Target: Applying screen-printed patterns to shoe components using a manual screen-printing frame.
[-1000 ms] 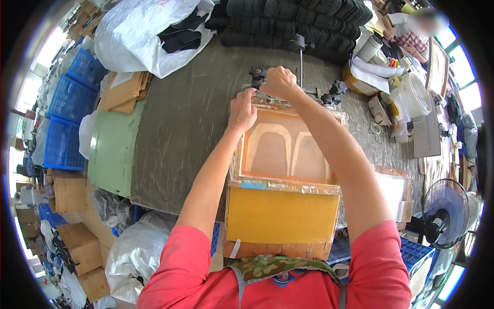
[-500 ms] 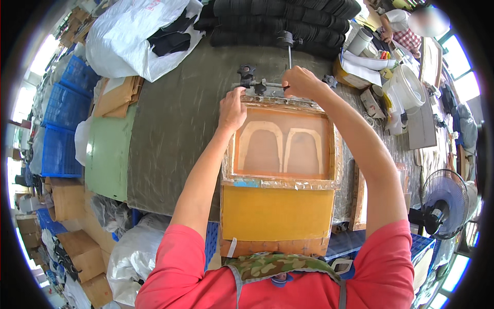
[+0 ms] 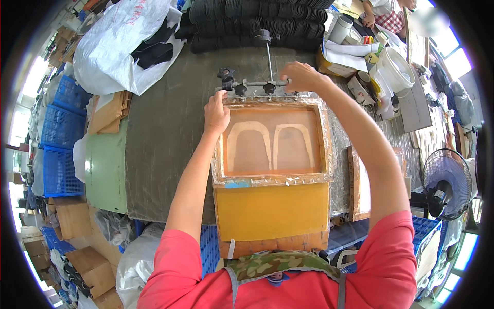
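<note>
A wooden screen-printing frame [image 3: 322, 149] with two arch-shaped pale areas in its orange mesh lies flat in front of me. Its far edge sits under a metal hinge clamp [image 3: 252, 93] fitted with black star knobs [image 3: 269, 88]. My left hand [image 3: 216, 114] grips the frame's far left corner, fingers curled beside the clamp. At the clamp's right end, my right hand [image 3: 301, 77] has its fingers bent around a spot where a knob is hidden beneath them. From the clamp's middle a thin rod rises to a dark round weight [image 3: 262, 36]. Below the frame shows a yellow board [image 3: 272, 212].
Stacked black pieces [image 3: 257, 26] line the table's far side, beside a white sack [image 3: 123, 46]. To the right are a box of tools [image 3: 334, 62], a white bucket [image 3: 395, 69], another frame [image 3: 355, 180] and a fan [image 3: 447, 183]. Blue crates [image 3: 64, 144] stand left. A person works far right.
My right hand has shifted from the clamp's bar toward its right end, uncovering a knob near the middle. My left hand stays at the corner. The whole view has shifted slightly.
</note>
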`<state>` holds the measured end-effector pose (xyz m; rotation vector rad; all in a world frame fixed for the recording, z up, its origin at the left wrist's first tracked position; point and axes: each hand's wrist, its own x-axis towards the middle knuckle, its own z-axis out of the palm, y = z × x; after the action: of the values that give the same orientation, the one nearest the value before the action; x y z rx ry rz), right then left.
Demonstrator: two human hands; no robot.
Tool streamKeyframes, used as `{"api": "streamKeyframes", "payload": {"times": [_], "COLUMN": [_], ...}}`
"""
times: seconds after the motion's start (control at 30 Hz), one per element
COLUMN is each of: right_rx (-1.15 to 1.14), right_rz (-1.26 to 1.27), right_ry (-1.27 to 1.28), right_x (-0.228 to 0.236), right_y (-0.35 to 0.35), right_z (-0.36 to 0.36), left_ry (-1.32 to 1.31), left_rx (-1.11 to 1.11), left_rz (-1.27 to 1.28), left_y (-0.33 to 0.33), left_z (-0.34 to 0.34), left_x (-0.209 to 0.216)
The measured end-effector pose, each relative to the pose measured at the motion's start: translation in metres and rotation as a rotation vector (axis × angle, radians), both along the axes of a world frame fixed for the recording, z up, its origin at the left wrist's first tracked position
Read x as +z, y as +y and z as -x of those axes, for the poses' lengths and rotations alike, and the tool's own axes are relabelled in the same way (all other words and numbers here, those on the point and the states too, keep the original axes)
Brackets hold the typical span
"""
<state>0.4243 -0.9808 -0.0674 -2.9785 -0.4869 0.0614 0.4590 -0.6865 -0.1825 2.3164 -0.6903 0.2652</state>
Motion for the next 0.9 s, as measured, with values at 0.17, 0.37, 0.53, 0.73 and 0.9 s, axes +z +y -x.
{"api": "streamKeyframes", "payload": {"times": [0.17, 0.37, 0.53, 0.73, 0.9], "right_rx": [-0.155, -0.516, 0.063, -0.408, -0.062], "right_rz": [0.057, 0.105, -0.109, 0.095, 0.234], "right_ry": [0.038, -0.005, -0.286, 0.117, 0.167], "right_x": [-0.001, 0.009, 0.006, 0.020, 0.027], "right_y": [-0.014, -0.004, -0.039, -0.010, -0.016], "right_z": [0.025, 0.028, 0.038, 0.032, 0.014], "left_ry": [-0.035, -0.036, -0.056, -0.048, -0.040], "left_rx": [-0.023, -0.029, -0.039, -0.013, -0.018], "left_rz": [0.004, 0.029, 0.015, -0.018, -0.008], "left_y": [-0.013, -0.012, -0.024, -0.016, -0.017], "left_z": [-0.002, -0.001, -0.002, 0.001, 0.000], "left_x": [0.001, 0.001, 0.003, 0.002, 0.002]}}
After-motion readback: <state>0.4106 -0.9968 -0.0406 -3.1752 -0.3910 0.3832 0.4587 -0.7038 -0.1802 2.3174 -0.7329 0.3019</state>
